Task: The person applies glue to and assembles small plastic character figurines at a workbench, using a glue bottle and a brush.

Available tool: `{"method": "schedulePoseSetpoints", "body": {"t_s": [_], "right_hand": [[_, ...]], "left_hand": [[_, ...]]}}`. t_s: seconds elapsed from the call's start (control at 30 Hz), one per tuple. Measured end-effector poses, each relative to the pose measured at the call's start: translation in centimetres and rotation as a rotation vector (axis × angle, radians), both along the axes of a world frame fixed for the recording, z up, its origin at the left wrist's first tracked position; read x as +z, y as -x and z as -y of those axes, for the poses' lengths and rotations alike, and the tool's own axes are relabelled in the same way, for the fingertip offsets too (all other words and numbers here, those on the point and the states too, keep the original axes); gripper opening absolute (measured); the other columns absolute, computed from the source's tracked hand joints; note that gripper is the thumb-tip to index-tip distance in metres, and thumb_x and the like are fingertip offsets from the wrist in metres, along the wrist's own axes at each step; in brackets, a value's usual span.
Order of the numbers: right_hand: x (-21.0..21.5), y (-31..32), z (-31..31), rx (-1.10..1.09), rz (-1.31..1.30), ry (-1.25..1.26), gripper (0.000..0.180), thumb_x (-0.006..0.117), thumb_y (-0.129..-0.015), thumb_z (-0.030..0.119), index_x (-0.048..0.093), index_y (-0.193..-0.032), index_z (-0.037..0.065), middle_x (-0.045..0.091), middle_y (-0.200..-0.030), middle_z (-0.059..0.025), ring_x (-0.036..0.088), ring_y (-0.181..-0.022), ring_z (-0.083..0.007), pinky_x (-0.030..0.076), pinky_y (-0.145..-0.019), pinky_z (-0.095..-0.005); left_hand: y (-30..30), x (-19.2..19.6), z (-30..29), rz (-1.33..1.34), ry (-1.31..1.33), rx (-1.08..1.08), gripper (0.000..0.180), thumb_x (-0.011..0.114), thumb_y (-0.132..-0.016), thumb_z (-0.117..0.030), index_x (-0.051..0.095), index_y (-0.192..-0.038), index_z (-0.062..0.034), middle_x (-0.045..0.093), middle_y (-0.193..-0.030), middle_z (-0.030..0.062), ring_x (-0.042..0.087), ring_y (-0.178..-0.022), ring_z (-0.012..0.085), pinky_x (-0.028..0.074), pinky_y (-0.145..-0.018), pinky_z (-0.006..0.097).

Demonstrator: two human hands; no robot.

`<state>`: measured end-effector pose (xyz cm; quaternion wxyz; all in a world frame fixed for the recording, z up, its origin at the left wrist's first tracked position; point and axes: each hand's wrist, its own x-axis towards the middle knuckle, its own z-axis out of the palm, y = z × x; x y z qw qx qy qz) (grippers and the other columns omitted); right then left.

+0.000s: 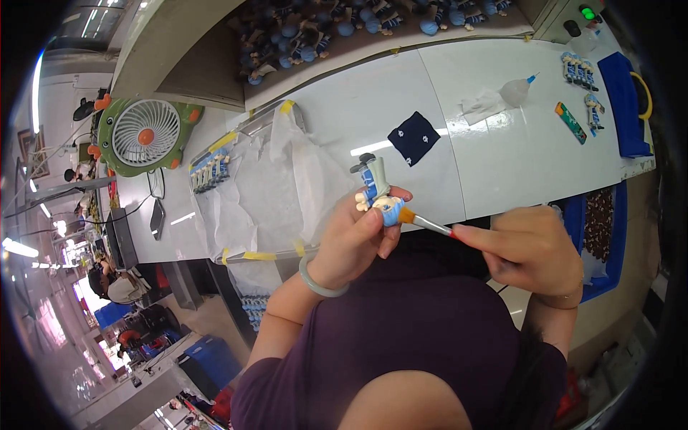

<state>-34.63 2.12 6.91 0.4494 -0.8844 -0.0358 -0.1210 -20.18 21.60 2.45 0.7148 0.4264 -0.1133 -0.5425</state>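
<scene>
Between the thumb and fingers of my left hand (355, 233) lies a small toy figurine (375, 183) with a blue-capped head, pale coat and dark shoes. Its head points toward my right side. My right hand (534, 251) grips a paintbrush (431, 224) with a red handle and metal ferrule. The brush's orange-brown bristles touch the figurine's blue head. Just beyond my hands, a dark navy patterned cloth (414, 139) rests on the white table (344, 115).
On the left, a paper-lined tray (251, 190) holds several figurines (209, 172) beside a green fan (145, 136) and a phone (157, 218). Rightward are a squeeze bottle (514, 93), a green-orange box (570, 122), more figurines (579, 72) and a blue bin (622, 107). A shelf full of figurines (308, 36) stands behind.
</scene>
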Motion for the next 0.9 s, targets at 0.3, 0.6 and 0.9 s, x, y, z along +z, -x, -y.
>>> {"method": "schedulePoseSetpoints", "body": {"t_s": [0.3, 0.6, 0.9], "right_hand": [[-1.1, -0.3, 1.0, -0.072, -0.151, 0.211, 0.05, 0.054, -0.053, -0.004, 0.064, -0.099, 0.011, 0.048, -0.056, -0.0026, 0.047, -0.05, -0.0157, 0.035, -0.047, -0.0268], [-8.2, 0.0, 5.9, -0.558, -0.253, 0.302, 0.038, 0.054, -0.07, 0.002, 0.053, -0.109, 0.003, 0.052, -0.075, -0.0124, 0.049, -0.065, -0.0198, 0.041, -0.062, -0.0279], [-4.2, -2.5, -2.6, -0.102, 0.304, 0.187, 0.01, 0.055, -0.076, 0.012, 0.053, -0.085, 0.007, 0.047, -0.067, -0.0056, 0.048, -0.052, -0.0196, 0.039, -0.044, -0.0291]], "left_hand": [[0.1, 0.2, -0.4, 0.108, -0.059, -0.001, 0.052, 0.054, -0.082, -0.034, 0.041, -0.113, 0.0056, 0.048, -0.069, 0.0043, 0.042, -0.052, 0.0093, 0.033, -0.049, 0.02], [-0.2, 0.0, -0.6, -0.097, 0.066, -0.043, 0.051, 0.05, -0.083, -0.039, 0.039, -0.112, 0.0018, 0.046, -0.072, 0.0062, 0.042, -0.049, 0.0109, 0.035, -0.047, 0.021], [0.2, 0.6, -0.5, -0.042, 0.043, -0.107, 0.055, 0.054, -0.08, -0.044, 0.041, -0.106, 0.0026, 0.047, -0.064, 0.0055, 0.042, -0.045, 0.0103, 0.035, -0.043, 0.02]]}}
